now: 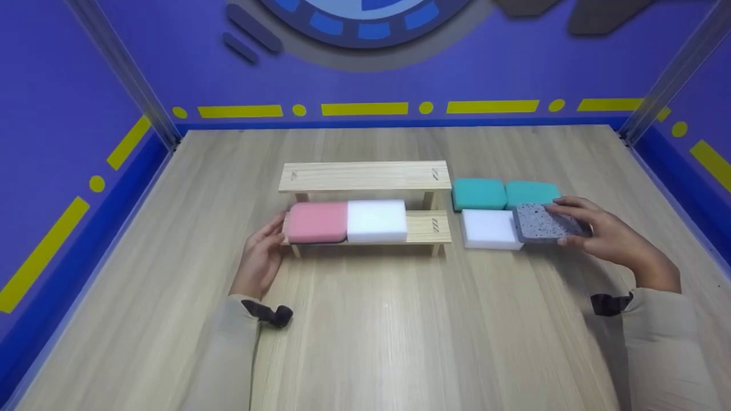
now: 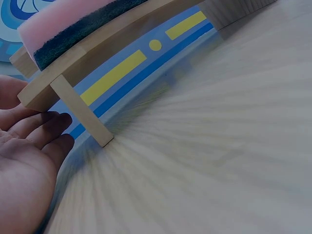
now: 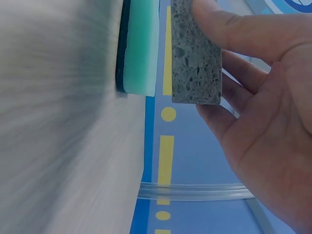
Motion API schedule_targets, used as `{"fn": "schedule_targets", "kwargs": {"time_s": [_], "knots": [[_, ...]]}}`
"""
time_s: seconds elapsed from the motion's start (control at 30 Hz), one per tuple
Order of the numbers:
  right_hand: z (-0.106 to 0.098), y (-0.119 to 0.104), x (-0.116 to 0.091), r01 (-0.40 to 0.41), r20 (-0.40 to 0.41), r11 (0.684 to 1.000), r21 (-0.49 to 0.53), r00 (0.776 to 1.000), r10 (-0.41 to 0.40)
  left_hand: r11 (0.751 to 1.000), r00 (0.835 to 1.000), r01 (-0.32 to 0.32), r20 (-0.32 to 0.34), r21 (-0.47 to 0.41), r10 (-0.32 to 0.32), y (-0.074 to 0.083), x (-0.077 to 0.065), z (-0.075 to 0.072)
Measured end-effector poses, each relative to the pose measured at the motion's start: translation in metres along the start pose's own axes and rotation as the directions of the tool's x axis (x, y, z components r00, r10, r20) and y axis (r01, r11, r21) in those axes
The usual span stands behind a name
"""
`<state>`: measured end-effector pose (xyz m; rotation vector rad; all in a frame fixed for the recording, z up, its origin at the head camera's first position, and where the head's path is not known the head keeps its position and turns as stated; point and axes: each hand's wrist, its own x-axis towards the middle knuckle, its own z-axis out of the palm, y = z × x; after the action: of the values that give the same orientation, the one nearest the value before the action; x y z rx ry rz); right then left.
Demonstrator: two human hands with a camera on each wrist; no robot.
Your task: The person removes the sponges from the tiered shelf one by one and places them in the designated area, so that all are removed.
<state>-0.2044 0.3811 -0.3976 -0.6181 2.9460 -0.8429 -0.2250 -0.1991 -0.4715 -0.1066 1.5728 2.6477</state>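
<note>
A grey porous sponge (image 1: pixel 542 222) is gripped at its right end by my right hand (image 1: pixel 605 234), thumb on one side and fingers on the other. In the right wrist view the grey sponge (image 3: pixel 196 58) is raised off the table. My left hand (image 1: pixel 262 257) holds the left end of the two-step wooden rack (image 1: pixel 428 228) at its lower board. On that board a pink sponge (image 1: pixel 317 221) with a dark underside lies beside a white sponge (image 1: pixel 377 220). The left wrist view shows my left fingers (image 2: pixel 53 129) at the board's end, near a rack leg.
Right of the rack, two teal sponges (image 1: pixel 478 194) lie side by side, with another white sponge (image 1: pixel 491 228) in front of them. The rack's upper board (image 1: pixel 365 176) stands behind the lower one. Blue walls (image 1: pixel 365 85) bound the wooden table (image 1: pixel 388 342).
</note>
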Motion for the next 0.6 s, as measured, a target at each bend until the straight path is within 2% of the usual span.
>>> {"fn": "schedule_targets", "kwargs": {"time_s": [0.5,0.6], "knots": [[0.001,0.010,-0.005,-0.010,-0.001,0.999,0.042,1.000,0.010,1.000,0.999,-0.019,0.025,-0.010,0.019,-0.002,0.000,-0.002],[0.001,0.013,-0.005,0.010,-0.008,0.999,0.045,1.000,-0.010,1.000,0.999,-0.018,0.030,-0.009,0.018,-0.002,0.000,-0.002]]}}
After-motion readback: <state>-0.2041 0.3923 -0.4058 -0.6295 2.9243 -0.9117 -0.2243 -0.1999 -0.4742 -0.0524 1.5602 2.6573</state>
